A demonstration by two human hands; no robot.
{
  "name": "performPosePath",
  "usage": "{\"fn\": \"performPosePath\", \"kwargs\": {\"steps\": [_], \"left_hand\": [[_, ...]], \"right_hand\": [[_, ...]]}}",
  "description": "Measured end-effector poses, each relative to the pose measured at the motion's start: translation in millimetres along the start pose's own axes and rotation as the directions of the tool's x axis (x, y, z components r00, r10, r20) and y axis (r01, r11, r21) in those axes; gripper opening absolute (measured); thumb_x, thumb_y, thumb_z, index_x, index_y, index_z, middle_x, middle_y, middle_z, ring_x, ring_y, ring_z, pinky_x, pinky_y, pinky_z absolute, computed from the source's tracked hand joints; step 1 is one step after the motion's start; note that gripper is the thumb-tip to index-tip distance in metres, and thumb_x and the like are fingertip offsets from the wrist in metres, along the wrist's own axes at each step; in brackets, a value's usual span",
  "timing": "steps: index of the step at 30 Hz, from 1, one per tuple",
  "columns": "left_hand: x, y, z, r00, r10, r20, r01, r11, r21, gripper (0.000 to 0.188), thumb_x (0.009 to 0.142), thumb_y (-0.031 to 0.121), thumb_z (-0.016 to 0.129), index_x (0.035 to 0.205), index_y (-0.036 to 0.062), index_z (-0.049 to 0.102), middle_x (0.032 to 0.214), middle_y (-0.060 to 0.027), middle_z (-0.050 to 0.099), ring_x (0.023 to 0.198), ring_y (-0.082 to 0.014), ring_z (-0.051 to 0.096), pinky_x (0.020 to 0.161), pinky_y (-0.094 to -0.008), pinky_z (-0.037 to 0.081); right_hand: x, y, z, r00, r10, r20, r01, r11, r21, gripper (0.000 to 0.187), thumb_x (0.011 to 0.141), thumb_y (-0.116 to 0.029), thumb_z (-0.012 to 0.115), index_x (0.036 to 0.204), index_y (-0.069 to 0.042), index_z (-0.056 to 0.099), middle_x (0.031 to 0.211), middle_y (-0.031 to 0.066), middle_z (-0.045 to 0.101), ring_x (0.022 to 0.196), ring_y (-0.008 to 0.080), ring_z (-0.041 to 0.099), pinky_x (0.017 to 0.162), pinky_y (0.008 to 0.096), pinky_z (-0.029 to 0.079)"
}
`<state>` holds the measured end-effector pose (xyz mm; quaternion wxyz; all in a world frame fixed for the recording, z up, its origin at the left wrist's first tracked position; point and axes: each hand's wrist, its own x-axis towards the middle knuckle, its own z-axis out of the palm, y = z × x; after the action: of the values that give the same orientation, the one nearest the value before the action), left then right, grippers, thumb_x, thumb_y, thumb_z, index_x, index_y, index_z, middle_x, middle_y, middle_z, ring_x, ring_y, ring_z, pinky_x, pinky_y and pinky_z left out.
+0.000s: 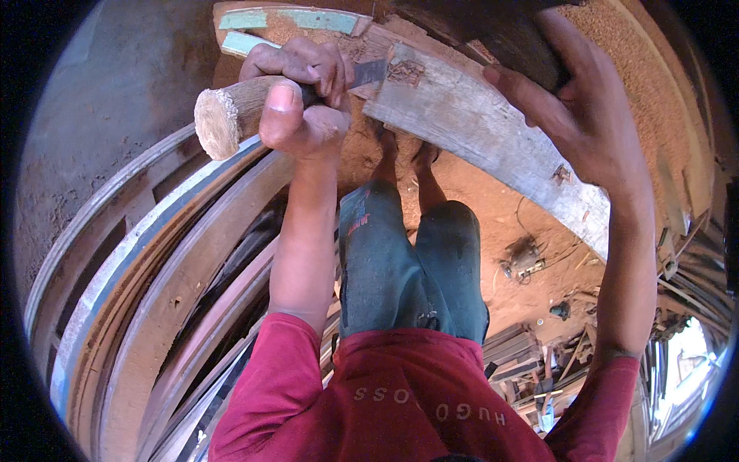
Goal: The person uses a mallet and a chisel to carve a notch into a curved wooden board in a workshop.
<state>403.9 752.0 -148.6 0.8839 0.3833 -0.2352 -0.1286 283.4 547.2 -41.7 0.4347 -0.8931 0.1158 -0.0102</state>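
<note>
My left hand (304,108) is closed round the wooden handle of a chisel (246,109), whose butt is pale and frayed from blows. The dark flat blade points right, meeting the left end of a grey weathered plank (469,127) near a rough, splintered recess. At the upper right, my right hand (581,108) curves round a dark bulky object (531,50), thumb on its near side. Shadow hides that object's kind, and part of it runs out of the picture at the top. The plank slants down to the right beneath my right forearm.
Several long boards and frames (185,300) lean in a stack on the left beside a grey wall (100,100). Pale green-painted pieces (308,19) lie beyond my left hand. Sawdust covers the floor (508,177), with a corded tool (523,258) on it. Wood offcuts (516,354) are piled lower right.
</note>
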Motion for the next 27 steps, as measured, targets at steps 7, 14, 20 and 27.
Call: {"fn": "performPosePath", "kwargs": {"steps": [7, 14, 20, 27], "left_hand": [[-2.9, 2.6, 1.1, 0.999, -0.003, -0.050, 0.002, 1.000, -0.008, 0.037, 0.082, 0.039, 0.064, 0.083, 0.0055, 0.048, 0.059, -0.0059, 0.041, 0.046, -0.0129, 0.033, 0.045, -0.0293, 0.032], [-1.6, -3.0, 2.5, 0.999, -0.045, 0.002, 0.045, 0.998, -0.038, 0.039, 0.080, 0.035, 0.072, 0.081, 0.0052, 0.048, 0.060, -0.0054, 0.043, 0.047, -0.0129, 0.035, 0.046, -0.0289, 0.032], [-36.9, -18.4, -36.3, 0.996, -0.066, -0.054, 0.058, 0.987, -0.148, 0.038, 0.082, 0.038, 0.067, 0.091, 0.0040, 0.053, 0.073, -0.0119, 0.055, 0.057, -0.0198, 0.049, 0.053, -0.0367, 0.041], [-36.4, -21.1, -32.9, 0.976, -0.139, -0.167, 0.148, 0.988, 0.039, 0.045, 0.077, 0.050, 0.065, 0.072, 0.0085, 0.051, 0.058, -0.0034, 0.040, 0.050, -0.0162, 0.038, 0.051, -0.0340, 0.033]], "right_hand": [[38.4, -45.3, -17.1, 0.986, 0.002, 0.164, -0.010, 0.999, 0.049, 0.034, 0.081, -0.005, 0.070, 0.111, 0.004, 0.058, 0.081, 0.0176, 0.063, 0.073, 0.0237, 0.062, 0.065, 0.0360, 0.047], [56.4, -49.8, -18.4, 0.951, -0.274, 0.147, 0.256, 0.958, 0.128, 0.037, 0.083, -0.008, 0.070, 0.117, 0.002, 0.058, 0.085, 0.0172, 0.065, 0.074, 0.0262, 0.064, 0.065, 0.0367, 0.049], [77.2, -86.3, -4.8, 0.800, -0.440, 0.408, 0.535, 0.832, -0.151, 0.035, 0.084, -0.011, 0.070, 0.116, 0.001, 0.059, 0.084, 0.0174, 0.067, 0.074, 0.0267, 0.066, 0.065, 0.0371, 0.051], [98.0, -115.9, 7.4, 0.717, -0.393, 0.575, 0.644, 0.689, -0.332, 0.033, 0.086, -0.014, 0.070, 0.115, 0.000, 0.060, 0.084, 0.0176, 0.068, 0.074, 0.0272, 0.068, 0.064, 0.0375, 0.053]]}}
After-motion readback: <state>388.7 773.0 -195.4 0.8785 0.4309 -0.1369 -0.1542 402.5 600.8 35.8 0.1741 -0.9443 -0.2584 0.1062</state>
